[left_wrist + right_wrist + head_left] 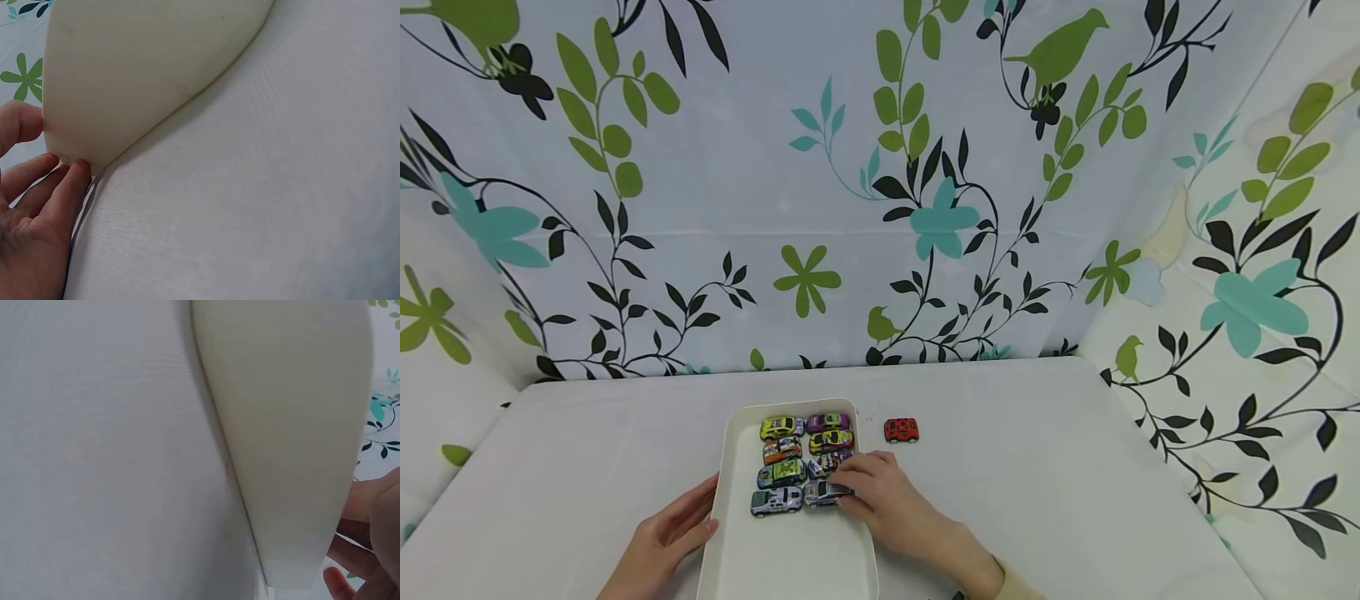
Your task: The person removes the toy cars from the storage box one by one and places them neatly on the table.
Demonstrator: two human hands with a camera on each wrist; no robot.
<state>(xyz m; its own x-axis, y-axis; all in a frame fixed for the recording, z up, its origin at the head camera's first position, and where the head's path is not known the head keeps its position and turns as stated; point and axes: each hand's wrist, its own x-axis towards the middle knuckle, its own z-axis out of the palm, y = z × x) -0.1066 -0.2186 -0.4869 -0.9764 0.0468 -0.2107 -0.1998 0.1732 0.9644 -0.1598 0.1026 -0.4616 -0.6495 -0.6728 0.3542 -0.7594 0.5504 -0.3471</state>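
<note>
A white tray (790,554) lies on the table with several toy cars in two columns toward its far end. My left hand (666,533) holds the tray's left side, thumb at the rim; in the left wrist view its fingertips (80,167) meet the bottom of the outer wall. Over the right rim reaches my right hand (887,504), pinching a silver-grey toy car (822,493) at the near end of the right column. Beside that car sits a white-and-grey toy car (777,501). In the right wrist view, the tray wall (287,425) hides the cars and partly hides the right fingers.
A red toy car (901,430) with dark spots stands on the white table (1037,467), right of the tray's far corner. Leaf-and-bird patterned cloth (737,192) hangs behind the table and along both sides.
</note>
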